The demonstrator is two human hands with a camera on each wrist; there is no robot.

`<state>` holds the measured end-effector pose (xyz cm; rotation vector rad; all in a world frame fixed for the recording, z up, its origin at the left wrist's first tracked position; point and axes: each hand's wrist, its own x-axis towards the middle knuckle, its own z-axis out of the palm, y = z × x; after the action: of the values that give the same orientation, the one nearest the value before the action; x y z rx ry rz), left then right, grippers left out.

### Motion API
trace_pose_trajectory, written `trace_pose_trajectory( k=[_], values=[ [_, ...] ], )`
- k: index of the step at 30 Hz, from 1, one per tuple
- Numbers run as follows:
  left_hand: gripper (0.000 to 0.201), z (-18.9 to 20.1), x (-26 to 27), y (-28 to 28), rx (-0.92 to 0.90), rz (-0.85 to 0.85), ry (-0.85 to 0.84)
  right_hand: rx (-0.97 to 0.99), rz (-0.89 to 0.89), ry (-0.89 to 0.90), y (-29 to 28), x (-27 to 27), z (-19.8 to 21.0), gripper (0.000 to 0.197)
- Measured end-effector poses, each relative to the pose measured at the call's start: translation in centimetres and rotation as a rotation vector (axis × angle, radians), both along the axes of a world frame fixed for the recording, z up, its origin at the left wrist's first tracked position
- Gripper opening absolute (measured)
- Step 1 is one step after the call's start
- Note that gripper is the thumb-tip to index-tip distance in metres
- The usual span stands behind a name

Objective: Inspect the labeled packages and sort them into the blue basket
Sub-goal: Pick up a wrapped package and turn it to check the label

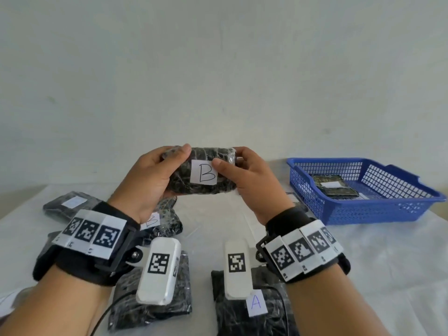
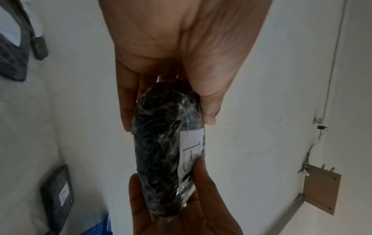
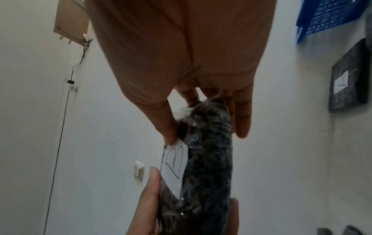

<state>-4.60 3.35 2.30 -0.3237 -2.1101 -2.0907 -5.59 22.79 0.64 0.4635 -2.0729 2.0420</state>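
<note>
Both hands hold one black plastic-wrapped package (image 1: 184,180) up above the table, its white label marked B (image 1: 204,175) facing me. My left hand (image 1: 169,166) grips its left end, thumb in front and fingers behind. My right hand (image 1: 230,161) pinches the right end, its thumb touching the label's edge. The left wrist view shows the package (image 2: 161,143) edge-on between thumb and fingers, and the right wrist view shows the same package (image 3: 209,167). The blue basket (image 1: 378,214) stands on the table at the right with one labelled package (image 1: 334,187) lying inside.
Several more black packages lie on the white table below my wrists: one labelled A (image 1: 254,309) near the front, another marked B (image 1: 169,221) under my left hand, one at the far left (image 1: 70,204). A plain white wall stands behind.
</note>
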Motion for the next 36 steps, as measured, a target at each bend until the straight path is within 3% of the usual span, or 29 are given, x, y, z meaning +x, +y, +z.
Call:
trace_pose_trajectory(
  k=[4,7,11,14,18,23,27,29,36],
  values=[
    [0.054,-0.7,-0.4,0.2,-0.079,0.092,0.134,0.002,0.061,-0.054,0.6,-0.6,0.0,0.027],
    [0.058,-1.0,-0.6,0.5,-0.138,0.094,0.141,0.004,0.113,-0.078,1.2,-1.3,0.2,0.026],
    [0.047,-0.8,-0.5,0.3,-0.135,0.039,0.148,0.015,0.117,-0.089,1.2,-1.0,0.8,0.036],
    [0.037,-0.9,-0.4,0.3,-0.138,0.063,0.218,0.033,-0.004,-0.029,-0.3,-1.0,0.1,0.046],
    [0.034,-1.1,-0.3,0.1,-0.102,0.022,0.161,0.072,-0.16,0.114,-2.3,-0.8,-0.9,0.042],
    [0.011,-1.6,-0.3,1.0,0.011,0.102,0.196,-0.007,-0.117,0.084,-3.2,0.2,-0.7,0.036],
    [0.011,-1.7,-0.1,1.3,0.074,0.043,0.145,0.0,-0.141,0.11,-3.1,0.3,-0.6,0.04],
    [0.011,-1.6,0.1,1.4,0.052,0.063,0.203,-0.025,-0.106,0.091,-2.9,0.4,-0.3,0.041],
    [0.019,-1.0,0.5,1.6,0.12,0.036,0.198,-0.011,-0.103,0.131,-2.2,0.7,0.7,0.031]
  ],
)
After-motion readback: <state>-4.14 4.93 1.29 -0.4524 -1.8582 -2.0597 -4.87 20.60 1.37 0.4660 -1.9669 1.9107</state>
